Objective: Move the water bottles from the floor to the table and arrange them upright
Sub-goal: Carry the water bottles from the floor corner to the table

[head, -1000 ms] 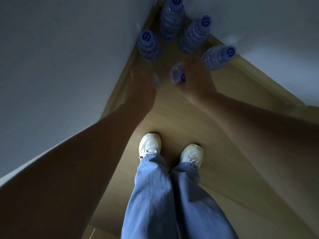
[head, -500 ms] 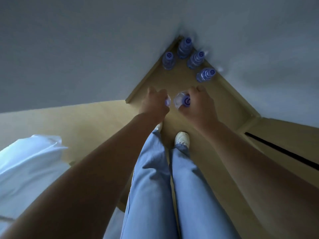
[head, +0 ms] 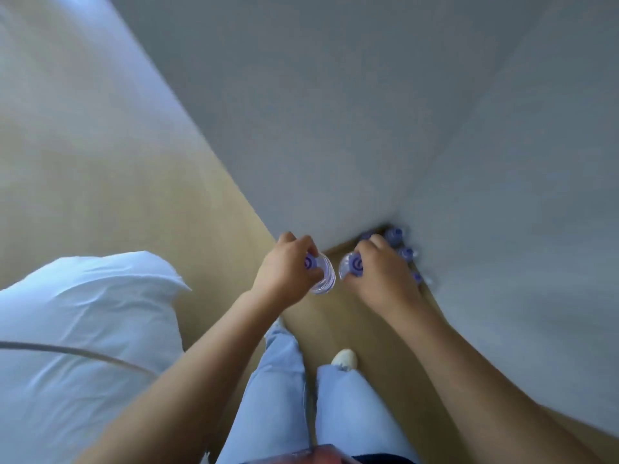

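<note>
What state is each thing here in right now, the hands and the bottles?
Left hand: grips a bottle near its cap, lifted.
Right hand: grips another bottle near its cap, lifted.
Corner bottles: capped, on the floor; blurred, number unclear.

Head camera looks steeply down, close over both forearms, toward the floor [head: 335, 329] corner.

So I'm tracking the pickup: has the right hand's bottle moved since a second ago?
Yes. The bottle in the right hand rose away from the corner bottles.
</note>
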